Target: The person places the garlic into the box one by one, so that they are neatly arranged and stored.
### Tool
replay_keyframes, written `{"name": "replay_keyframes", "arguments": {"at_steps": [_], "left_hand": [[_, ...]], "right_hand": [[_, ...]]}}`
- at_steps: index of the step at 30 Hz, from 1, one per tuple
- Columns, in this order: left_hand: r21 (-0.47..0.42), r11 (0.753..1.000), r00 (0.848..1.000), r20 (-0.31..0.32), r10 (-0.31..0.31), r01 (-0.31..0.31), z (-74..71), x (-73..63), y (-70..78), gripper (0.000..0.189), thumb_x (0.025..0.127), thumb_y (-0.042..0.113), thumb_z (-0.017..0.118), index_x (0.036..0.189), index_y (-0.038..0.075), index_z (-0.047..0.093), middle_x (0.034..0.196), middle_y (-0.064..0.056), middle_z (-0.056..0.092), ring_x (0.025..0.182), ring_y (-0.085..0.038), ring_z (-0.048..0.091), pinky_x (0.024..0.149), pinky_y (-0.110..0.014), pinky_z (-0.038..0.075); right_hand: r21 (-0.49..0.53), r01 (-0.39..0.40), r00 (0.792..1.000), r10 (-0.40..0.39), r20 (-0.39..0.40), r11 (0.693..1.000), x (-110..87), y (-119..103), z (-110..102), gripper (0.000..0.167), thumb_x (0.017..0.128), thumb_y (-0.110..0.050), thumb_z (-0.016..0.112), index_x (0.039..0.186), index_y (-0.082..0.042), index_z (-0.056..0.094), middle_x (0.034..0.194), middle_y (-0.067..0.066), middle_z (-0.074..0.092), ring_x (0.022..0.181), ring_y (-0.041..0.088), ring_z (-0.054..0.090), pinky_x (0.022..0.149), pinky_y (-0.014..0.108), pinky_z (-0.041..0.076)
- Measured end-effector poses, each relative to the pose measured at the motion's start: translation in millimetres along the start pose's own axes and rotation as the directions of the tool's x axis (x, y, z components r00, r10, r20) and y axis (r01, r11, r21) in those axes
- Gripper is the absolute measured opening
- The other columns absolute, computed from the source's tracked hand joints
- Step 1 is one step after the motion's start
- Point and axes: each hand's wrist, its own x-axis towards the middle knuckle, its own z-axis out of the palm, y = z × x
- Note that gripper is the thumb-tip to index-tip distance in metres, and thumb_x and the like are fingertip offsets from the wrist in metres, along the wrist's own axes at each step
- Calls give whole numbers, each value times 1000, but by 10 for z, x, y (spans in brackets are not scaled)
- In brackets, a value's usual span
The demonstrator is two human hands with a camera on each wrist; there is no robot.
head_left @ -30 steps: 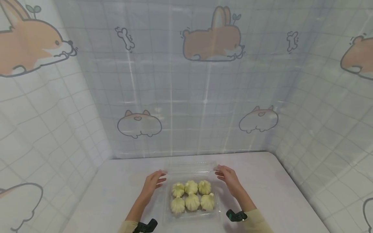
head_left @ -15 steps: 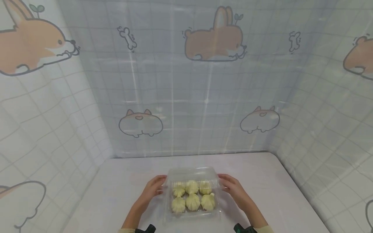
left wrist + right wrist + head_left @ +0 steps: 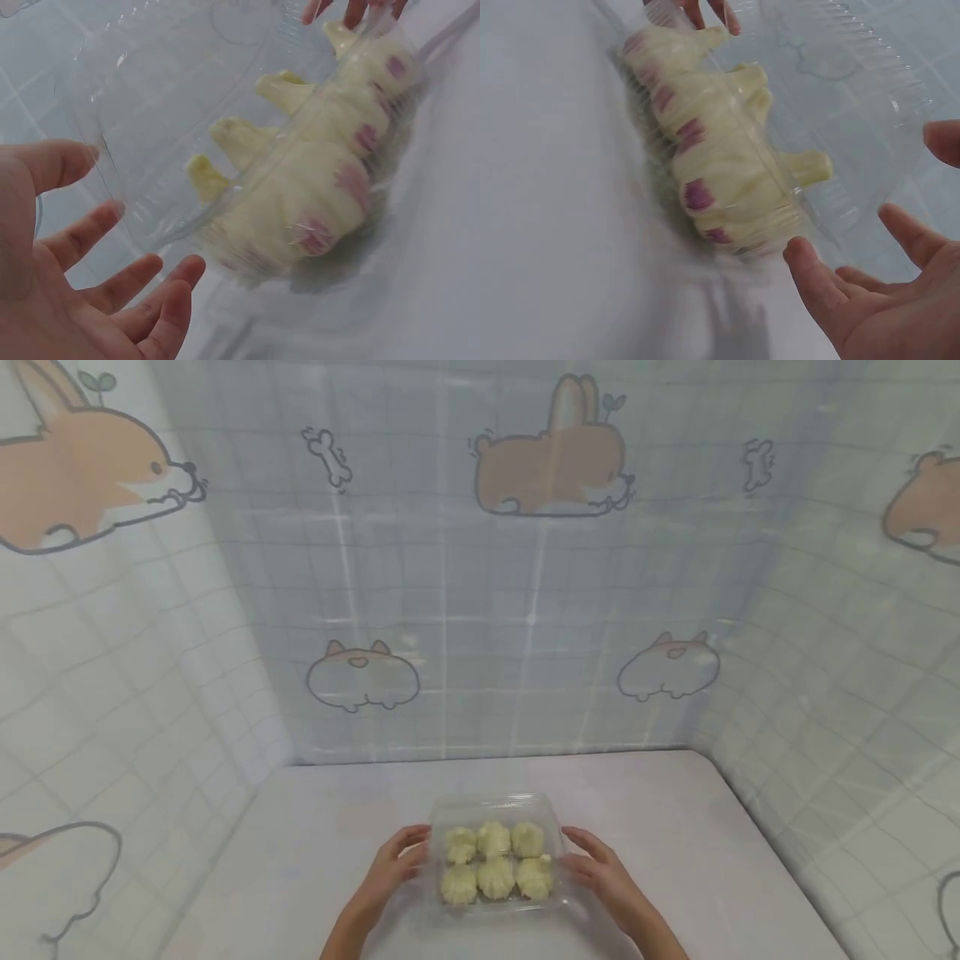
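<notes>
Several pale garlic bulbs (image 3: 496, 878) sit in two rows inside a clear plastic clamshell box (image 3: 431, 906) on the table. In the wrist views, purple patches mark the sides of the garlic bulbs (image 3: 326, 180), and their stems point up. The see-through lid (image 3: 855, 97) stands tilted over them, partly lowered. My left hand (image 3: 388, 872) is at the box's left side, fingers spread and loosely bent, tips at the lid's edge. On the opposite side, my right hand (image 3: 603, 875) has its fingers apart beside the lid. Whether every fingertip touches the plastic is unclear.
A white-covered table (image 3: 322, 827) lies under the box. Behind it and on both sides hang pale grid-patterned curtains (image 3: 487, 593) printed with cartoon corgis and bones.
The lid has swung from folded back at the far side forward over the garlic. Both hands have come nearer with it, from the lid's far corners to the box's sides.
</notes>
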Motion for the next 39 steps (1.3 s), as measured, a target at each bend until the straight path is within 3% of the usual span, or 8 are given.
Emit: {"name": "replay_keyframes", "arguments": {"at_steps": [11,20,28,34,39], "left_hand": [[-5,1000,999,-41,-14,14,70,-140,-143,45,96,22,63,134,0,51,125,-22,57,107,-30,59,79,-40,51],[-31,1000,1000,-23,0,-1,74,-281,-248,44,95,16,63,133,-4,50,117,-23,60,96,-23,62,74,-36,50],[-85,996,1000,-22,22,-24,178,-355,-299,48,93,9,65,135,-6,46,110,-21,62,82,-15,60,65,-26,49],[-67,997,999,-22,48,-49,193,-394,-388,53,94,8,64,140,-6,42,99,-19,65,73,-15,59,62,-26,51],[-46,998,998,-39,47,-48,208,-470,-425,58,93,11,65,144,-4,39,80,-17,66,68,-16,61,65,-30,54]], "right_hand": [[-78,-22,1000,23,13,997,-201,156,-4,57,97,-30,59,144,-3,41,142,27,41,122,34,48,89,43,47],[-25,-29,1000,28,-7,999,-260,297,23,55,97,-27,59,141,1,44,136,23,49,110,25,55,86,39,50],[66,-10,997,15,-72,998,-344,395,83,55,95,-14,62,142,5,40,136,28,46,106,30,60,87,40,51],[-24,-18,991,15,-133,1000,-393,367,194,54,95,-16,63,140,4,42,126,24,54,97,29,62,78,40,54],[-108,-19,977,-4,-213,994,-360,442,303,52,94,-22,65,138,1,48,107,16,63,87,24,64,69,34,53]]}}
